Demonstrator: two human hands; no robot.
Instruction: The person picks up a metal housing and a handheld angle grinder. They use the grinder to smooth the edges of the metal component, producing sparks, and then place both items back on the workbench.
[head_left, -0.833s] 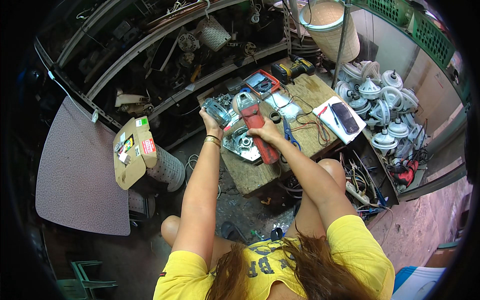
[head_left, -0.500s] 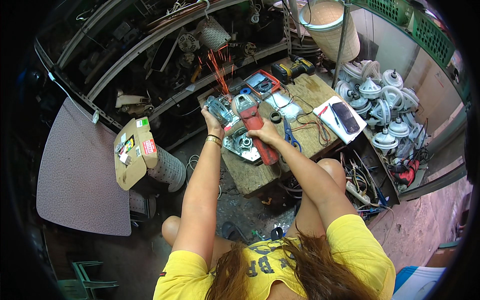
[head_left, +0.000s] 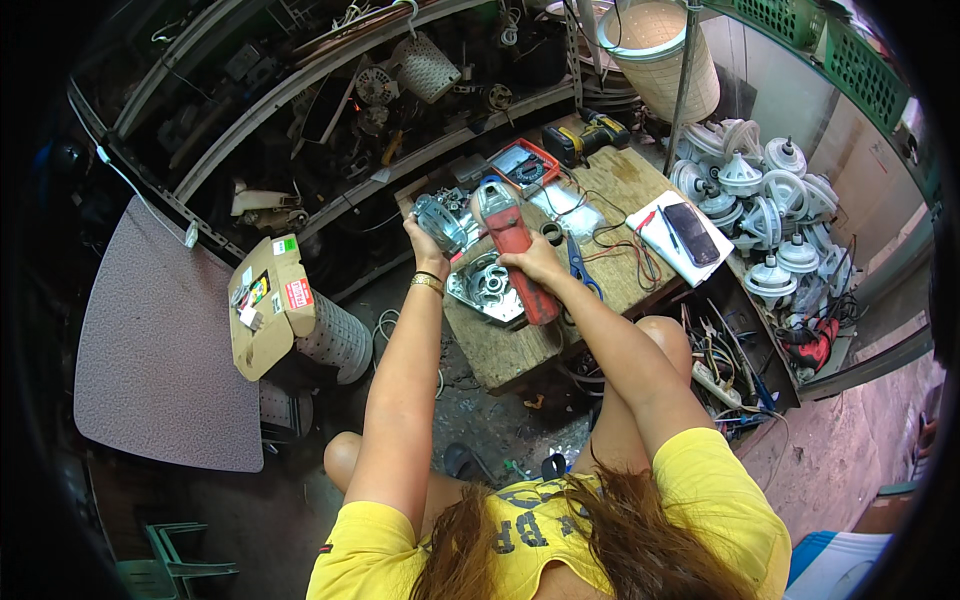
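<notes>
My left hand [head_left: 427, 250] is closed on a grey metal casing [head_left: 440, 222], a rounded piece held up over the far left part of the wooden workbench [head_left: 615, 190]. My right hand [head_left: 538, 264] wraps round the red body of an angle grinder [head_left: 509, 236], whose grey head points away from me, just right of the casing. A small gap seems to separate the two. Below the grinder, an open metal housing [head_left: 492, 290] with round parts inside lies on the bench, partly covered by the tool. No sparks show.
Blue-handled scissors [head_left: 580, 268], a red-framed multimeter [head_left: 524, 166], a yellow-and-black drill [head_left: 588, 138] and a phone [head_left: 690, 233] lie on the bench. White motor parts [head_left: 765, 210] pile up at right. A cardboard box [head_left: 268, 310] stands left, shelves behind.
Orange sparks that flew up from the grinder's head are gone. The grinder has shifted slightly right and away from the casing, which stays in my left hand.
</notes>
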